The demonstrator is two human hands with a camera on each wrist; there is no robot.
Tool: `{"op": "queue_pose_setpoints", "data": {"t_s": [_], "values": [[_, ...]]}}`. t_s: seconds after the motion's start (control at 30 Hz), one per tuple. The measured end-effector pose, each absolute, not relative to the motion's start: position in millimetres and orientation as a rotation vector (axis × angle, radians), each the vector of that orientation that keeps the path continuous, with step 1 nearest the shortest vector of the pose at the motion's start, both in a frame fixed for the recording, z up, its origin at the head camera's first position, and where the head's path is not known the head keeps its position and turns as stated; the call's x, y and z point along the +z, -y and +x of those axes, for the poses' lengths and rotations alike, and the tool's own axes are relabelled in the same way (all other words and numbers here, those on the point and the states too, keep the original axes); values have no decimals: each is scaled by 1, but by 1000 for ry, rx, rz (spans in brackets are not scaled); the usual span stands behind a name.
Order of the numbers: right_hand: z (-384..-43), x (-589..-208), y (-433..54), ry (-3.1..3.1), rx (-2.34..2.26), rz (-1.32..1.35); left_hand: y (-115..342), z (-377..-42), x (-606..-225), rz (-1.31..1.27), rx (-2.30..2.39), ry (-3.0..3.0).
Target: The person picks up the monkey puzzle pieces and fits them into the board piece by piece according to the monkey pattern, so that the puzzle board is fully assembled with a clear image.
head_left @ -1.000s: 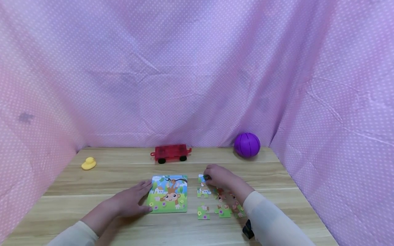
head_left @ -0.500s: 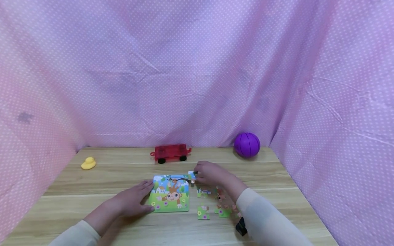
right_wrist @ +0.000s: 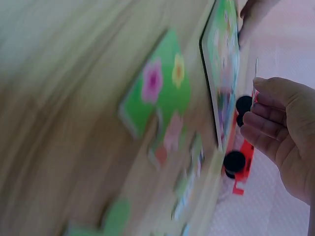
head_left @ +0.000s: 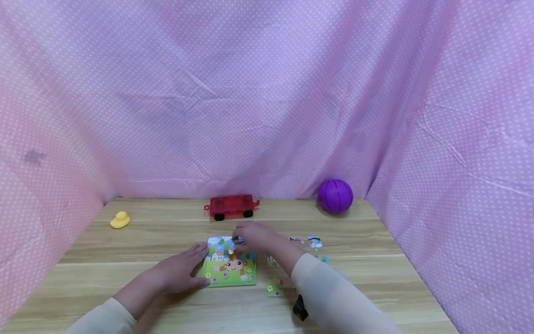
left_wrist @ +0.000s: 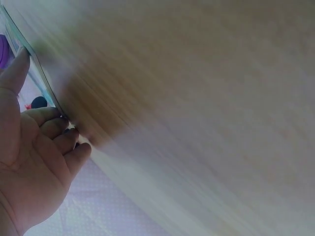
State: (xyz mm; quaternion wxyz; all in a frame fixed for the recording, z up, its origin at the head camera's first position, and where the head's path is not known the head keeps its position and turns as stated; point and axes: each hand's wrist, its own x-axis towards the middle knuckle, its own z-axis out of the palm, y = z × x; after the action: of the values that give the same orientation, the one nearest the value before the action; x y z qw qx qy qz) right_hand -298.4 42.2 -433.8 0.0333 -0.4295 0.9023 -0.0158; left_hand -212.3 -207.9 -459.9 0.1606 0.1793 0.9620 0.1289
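A square monkey picture board (head_left: 229, 276) lies flat at the middle of the table in the head view. My left hand (head_left: 177, 270) rests along its left edge, fingers fairly straight and thumb at the lower corner. Above the board's upper part is my right hand (head_left: 260, 241), pinching a thin puzzle piece (right_wrist: 255, 73) that shows edge-on in the right wrist view. Its printed face is mostly hidden by the fingers. Loose puzzle pieces lie to the right of the board, among them a green flower piece (head_left: 274, 288) and a blue one (head_left: 314, 242); the right forearm covers several others.
Behind the board stands a red toy wagon (head_left: 232, 206). A purple ball (head_left: 335, 196) sits at the back right, and a yellow toy duck (head_left: 120, 220) at the back left. Pink dotted cloth (head_left: 267, 116) hangs around the wooden table (head_left: 363, 278).
My right hand has lifted the puzzle piece from the upper left of the loose pieces and carried it left over the board. The board shifted slightly right; my left hand stayed at its edge.
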Motion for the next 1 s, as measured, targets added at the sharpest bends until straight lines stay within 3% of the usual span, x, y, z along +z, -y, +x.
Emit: {"op": "queue_pose_setpoints", "data": {"t_s": [0.37,1.0], "values": [[-300,-449,-6,-2757,101,-1330,207,-211,-457,526,396,-2747],[-293,-455,10,-2795,297,-1291,211,-210,-462,597,408,-2764]]}}
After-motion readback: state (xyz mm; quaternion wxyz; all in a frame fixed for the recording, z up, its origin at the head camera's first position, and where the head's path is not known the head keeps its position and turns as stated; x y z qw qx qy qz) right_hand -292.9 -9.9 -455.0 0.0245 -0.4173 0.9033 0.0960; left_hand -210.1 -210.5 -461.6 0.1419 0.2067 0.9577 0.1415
